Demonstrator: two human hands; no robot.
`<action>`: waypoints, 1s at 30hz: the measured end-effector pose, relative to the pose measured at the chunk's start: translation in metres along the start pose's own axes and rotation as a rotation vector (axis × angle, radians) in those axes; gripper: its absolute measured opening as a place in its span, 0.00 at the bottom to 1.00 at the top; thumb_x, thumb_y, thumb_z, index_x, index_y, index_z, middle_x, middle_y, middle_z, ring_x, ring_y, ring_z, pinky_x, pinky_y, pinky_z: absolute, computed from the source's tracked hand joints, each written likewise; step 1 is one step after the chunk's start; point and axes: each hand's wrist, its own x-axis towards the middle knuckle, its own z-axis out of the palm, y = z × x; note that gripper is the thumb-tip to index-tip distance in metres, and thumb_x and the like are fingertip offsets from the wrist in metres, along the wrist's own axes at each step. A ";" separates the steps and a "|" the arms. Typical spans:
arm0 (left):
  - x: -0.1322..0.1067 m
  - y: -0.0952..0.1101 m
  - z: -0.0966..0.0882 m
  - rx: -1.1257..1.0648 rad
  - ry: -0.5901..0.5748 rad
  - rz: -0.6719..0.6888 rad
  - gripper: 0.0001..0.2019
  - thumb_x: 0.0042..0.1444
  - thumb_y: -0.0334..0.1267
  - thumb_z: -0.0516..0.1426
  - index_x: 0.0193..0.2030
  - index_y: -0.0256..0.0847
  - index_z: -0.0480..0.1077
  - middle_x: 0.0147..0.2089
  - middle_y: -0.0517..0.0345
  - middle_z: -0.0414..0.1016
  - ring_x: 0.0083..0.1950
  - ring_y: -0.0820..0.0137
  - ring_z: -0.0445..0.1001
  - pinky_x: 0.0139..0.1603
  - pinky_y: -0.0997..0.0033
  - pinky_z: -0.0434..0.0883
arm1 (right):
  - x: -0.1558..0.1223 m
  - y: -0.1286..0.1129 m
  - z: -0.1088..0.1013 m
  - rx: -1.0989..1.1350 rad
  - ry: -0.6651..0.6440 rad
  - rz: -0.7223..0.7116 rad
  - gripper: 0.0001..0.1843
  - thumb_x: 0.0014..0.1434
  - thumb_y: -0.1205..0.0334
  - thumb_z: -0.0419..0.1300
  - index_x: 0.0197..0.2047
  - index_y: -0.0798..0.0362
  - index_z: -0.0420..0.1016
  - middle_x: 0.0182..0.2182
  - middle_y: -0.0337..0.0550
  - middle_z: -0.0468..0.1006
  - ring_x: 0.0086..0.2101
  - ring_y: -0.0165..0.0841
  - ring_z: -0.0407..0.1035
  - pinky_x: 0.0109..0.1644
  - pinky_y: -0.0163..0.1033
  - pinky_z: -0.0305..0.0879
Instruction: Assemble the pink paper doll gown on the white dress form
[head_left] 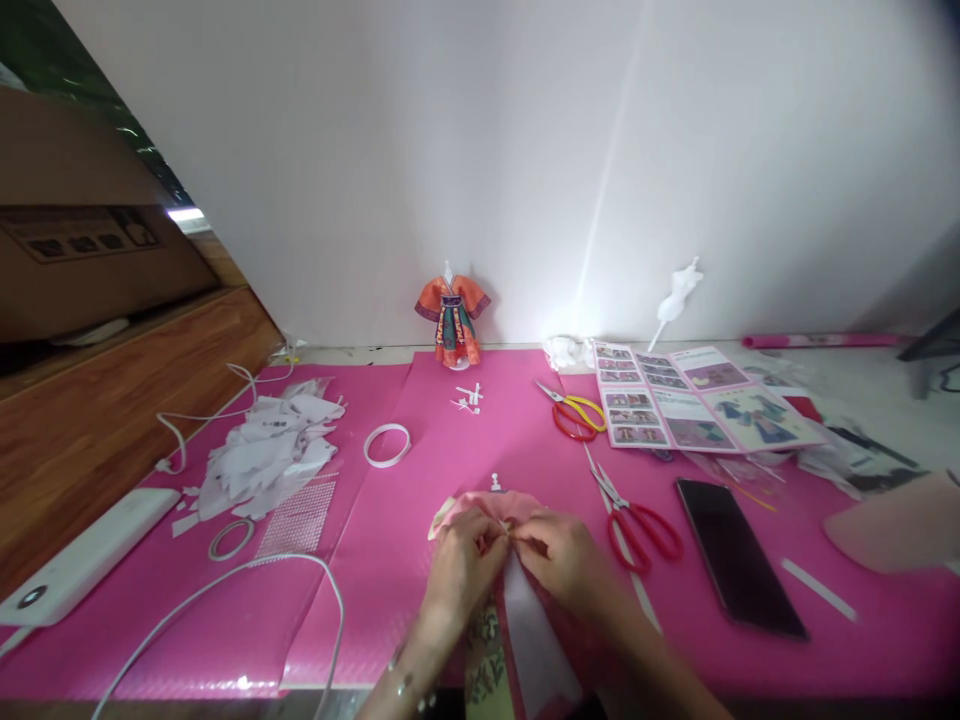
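Close to the front of the pink mat, my left hand (469, 550) and my right hand (559, 555) meet with fingertips pinched together. Between them they grip a small pink doll dress (495, 503), at its waist. Its long skirt panels, one pale pink (529, 620) and one greenish with a pattern, hang down toward the table edge. A white mannequin neck (495, 482) sticks out just beyond the pink cloth. Whatever lies right between the fingertips is too small to make out. Red-handled scissors (637, 530) lie to the right of my right hand.
Yellow-and-red-handled scissors (577, 410), an instruction leaflet (694, 405) and a black phone (739, 555) lie rightward. A dressed doll form (452, 320) stands by the wall. Paper scraps (274, 440), tape rolls (387, 446), a power bank (86, 560) and a looped cable (341, 610) are leftward.
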 end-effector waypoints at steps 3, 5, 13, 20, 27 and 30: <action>-0.001 0.001 0.000 0.002 0.017 0.001 0.09 0.50 0.30 0.54 0.21 0.41 0.67 0.27 0.58 0.73 0.33 0.66 0.70 0.37 0.67 0.64 | 0.001 -0.001 -0.002 0.041 -0.003 0.031 0.12 0.58 0.69 0.57 0.25 0.54 0.77 0.24 0.41 0.76 0.27 0.29 0.66 0.32 0.34 0.52; -0.001 0.001 -0.001 0.006 0.021 0.006 0.09 0.50 0.31 0.54 0.21 0.41 0.67 0.27 0.58 0.73 0.33 0.66 0.70 0.38 0.67 0.64 | 0.002 0.000 -0.002 0.071 -0.005 0.049 0.11 0.57 0.68 0.57 0.28 0.55 0.80 0.26 0.42 0.78 0.28 0.30 0.67 0.33 0.34 0.54; -0.002 -0.001 -0.004 -0.044 -0.019 -0.020 0.09 0.52 0.36 0.56 0.22 0.42 0.72 0.28 0.57 0.76 0.32 0.66 0.71 0.38 0.66 0.66 | 0.003 0.002 -0.002 0.072 0.001 0.019 0.12 0.57 0.68 0.56 0.28 0.53 0.81 0.25 0.41 0.78 0.27 0.30 0.68 0.32 0.34 0.54; 0.000 -0.002 -0.003 -0.082 -0.040 -0.032 0.09 0.51 0.34 0.57 0.22 0.41 0.72 0.26 0.58 0.74 0.31 0.67 0.70 0.34 0.69 0.64 | 0.002 0.003 -0.002 0.037 0.007 -0.018 0.13 0.57 0.69 0.56 0.25 0.54 0.78 0.23 0.40 0.75 0.27 0.29 0.66 0.32 0.34 0.52; 0.001 -0.002 -0.004 -0.097 -0.049 -0.049 0.08 0.50 0.34 0.57 0.22 0.41 0.74 0.27 0.58 0.74 0.31 0.68 0.69 0.34 0.69 0.63 | 0.001 0.004 -0.001 0.025 0.008 -0.010 0.13 0.58 0.69 0.55 0.24 0.54 0.75 0.23 0.39 0.73 0.26 0.28 0.64 0.31 0.34 0.50; 0.001 -0.002 -0.004 -0.089 -0.039 -0.036 0.08 0.50 0.34 0.56 0.22 0.41 0.73 0.27 0.58 0.74 0.31 0.68 0.68 0.34 0.69 0.63 | 0.001 0.004 -0.001 0.011 0.014 -0.027 0.14 0.59 0.69 0.55 0.22 0.54 0.73 0.22 0.38 0.72 0.26 0.27 0.63 0.31 0.34 0.50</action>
